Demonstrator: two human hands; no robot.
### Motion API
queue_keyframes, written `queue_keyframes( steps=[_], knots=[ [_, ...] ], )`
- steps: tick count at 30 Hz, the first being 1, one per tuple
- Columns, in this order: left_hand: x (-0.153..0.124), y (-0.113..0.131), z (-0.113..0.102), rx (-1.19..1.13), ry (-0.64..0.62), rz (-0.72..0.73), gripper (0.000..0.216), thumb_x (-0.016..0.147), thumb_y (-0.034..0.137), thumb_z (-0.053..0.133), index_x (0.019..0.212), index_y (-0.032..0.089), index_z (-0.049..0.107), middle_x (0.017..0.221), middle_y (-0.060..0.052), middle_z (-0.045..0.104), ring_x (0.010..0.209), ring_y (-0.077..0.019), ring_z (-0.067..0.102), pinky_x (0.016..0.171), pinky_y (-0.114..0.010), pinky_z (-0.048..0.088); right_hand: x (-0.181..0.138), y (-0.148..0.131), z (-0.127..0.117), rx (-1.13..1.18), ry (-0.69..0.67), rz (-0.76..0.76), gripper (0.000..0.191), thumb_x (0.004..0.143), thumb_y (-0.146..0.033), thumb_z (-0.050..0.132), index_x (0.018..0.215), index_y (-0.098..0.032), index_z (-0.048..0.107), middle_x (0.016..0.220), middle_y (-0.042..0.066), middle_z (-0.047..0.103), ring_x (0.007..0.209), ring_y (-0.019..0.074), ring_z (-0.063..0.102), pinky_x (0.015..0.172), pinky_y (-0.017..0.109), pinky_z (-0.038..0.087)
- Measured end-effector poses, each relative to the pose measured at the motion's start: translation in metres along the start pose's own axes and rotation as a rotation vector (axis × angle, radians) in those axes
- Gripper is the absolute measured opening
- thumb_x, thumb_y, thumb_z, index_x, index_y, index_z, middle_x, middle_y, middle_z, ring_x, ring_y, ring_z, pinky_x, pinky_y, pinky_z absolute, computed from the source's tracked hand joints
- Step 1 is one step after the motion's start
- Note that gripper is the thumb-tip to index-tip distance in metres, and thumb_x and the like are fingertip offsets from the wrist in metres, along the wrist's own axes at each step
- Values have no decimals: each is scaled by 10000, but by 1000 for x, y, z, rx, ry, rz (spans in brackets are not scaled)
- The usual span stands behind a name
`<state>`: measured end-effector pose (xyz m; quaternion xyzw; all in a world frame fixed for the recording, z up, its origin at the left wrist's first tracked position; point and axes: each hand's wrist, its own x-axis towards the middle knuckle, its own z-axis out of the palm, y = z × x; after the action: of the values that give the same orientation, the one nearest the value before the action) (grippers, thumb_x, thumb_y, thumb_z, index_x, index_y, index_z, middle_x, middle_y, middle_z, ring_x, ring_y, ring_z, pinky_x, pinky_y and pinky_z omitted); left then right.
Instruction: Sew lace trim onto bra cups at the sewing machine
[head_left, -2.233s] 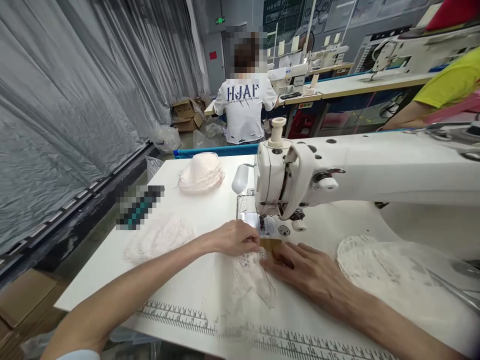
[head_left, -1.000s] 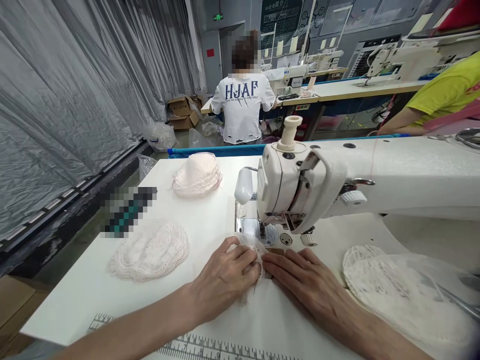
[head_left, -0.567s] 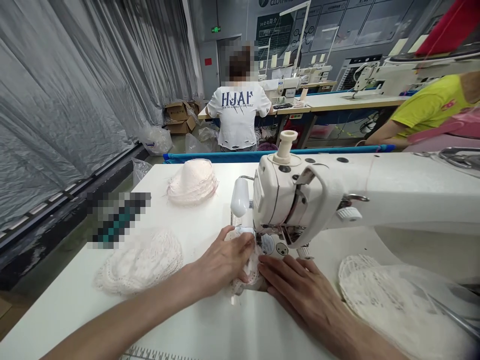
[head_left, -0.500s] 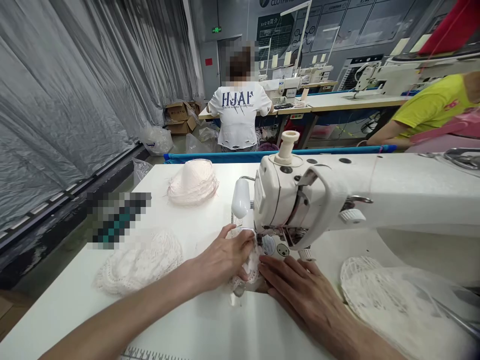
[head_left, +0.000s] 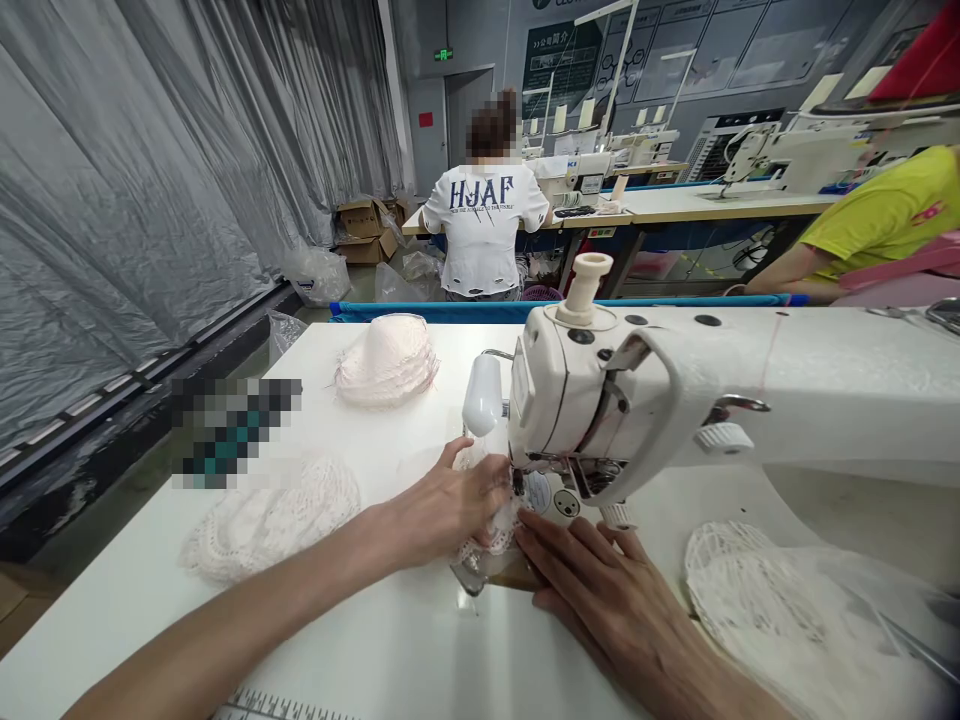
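A white sewing machine (head_left: 551, 390) stands in front of me, with a small white lace piece (head_left: 495, 535) under its needle area. My left hand (head_left: 459, 505) is closed on the lace piece just left of the needle, its fingers curled and the thumb raised along the far side. Lying flat, my right hand (head_left: 600, 580) has its fingers stretched out together, the fingertips touching the lace piece's right edge. The needle and presser foot are largely hidden behind the machine head and my left fingers.
A stack of pale moulded cups (head_left: 386, 362) sits at the table's back left. Nearer lies a pile of white lace pieces (head_left: 274, 520); more lace pieces (head_left: 739, 585) lie at right, partly under sheer material. Beyond the blue rail (head_left: 435, 312), a person in white (head_left: 486, 230) sits sewing.
The lace piece has shifted slightly under the needle, and my left fingers are curled further over it. My right hand stays almost in place. The whole view has moved a little.
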<state>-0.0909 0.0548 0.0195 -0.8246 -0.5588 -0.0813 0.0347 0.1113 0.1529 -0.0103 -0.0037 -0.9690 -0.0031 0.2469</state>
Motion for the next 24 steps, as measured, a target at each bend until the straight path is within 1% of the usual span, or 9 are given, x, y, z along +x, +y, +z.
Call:
queue_keyframes(
  steps=[2,4,6,8,14,18,24],
  knots=[
    [-5,10,-3,32,47,49,226,889,91,438,1105,124,494,1164,-108,577,1050,-159,545,1031,-441,255,0,-2,-2,7,17,-10,273,949,-219,389,1125,-160,589,1109,91,649,834,187,568,711,351,364],
    [-8,20,-5,56,63,58,206,886,40,402,1014,121,542,1038,-68,623,940,-131,576,978,-386,312,1,-3,-5,25,35,-11,257,951,-212,395,1079,-159,610,1089,86,660,862,189,570,729,353,354],
    [-10,27,-5,91,81,40,191,869,16,418,916,122,570,914,-40,633,859,-123,584,941,-360,343,2,-5,-7,50,48,-8,256,955,-207,388,1039,-166,627,1077,79,667,866,186,572,724,349,347],
    [-12,31,-3,127,102,34,185,840,-3,451,856,129,579,860,-33,623,839,-128,581,925,-360,360,2,-5,-8,67,56,-8,252,954,-197,391,1007,-171,636,1061,75,673,850,179,573,715,347,343],
    [-12,33,-1,162,133,38,210,814,-25,456,762,130,588,769,-24,597,791,-130,568,886,-367,396,3,-5,-7,75,80,3,246,949,-196,398,1046,-166,622,1023,75,686,844,174,575,709,345,345],
    [-10,31,-3,160,110,40,223,806,-24,463,704,132,584,757,-21,591,758,-122,567,894,-359,374,3,-4,-6,69,74,8,264,958,-220,381,1043,-164,625,1039,85,683,843,174,574,711,342,350],
    [-8,24,-5,147,83,-1,234,824,-20,440,730,133,590,759,-6,608,708,-107,566,904,-352,329,4,-3,-6,73,19,5,283,956,-263,392,1126,-146,586,1122,89,653,844,185,565,721,343,351]
  ],
)
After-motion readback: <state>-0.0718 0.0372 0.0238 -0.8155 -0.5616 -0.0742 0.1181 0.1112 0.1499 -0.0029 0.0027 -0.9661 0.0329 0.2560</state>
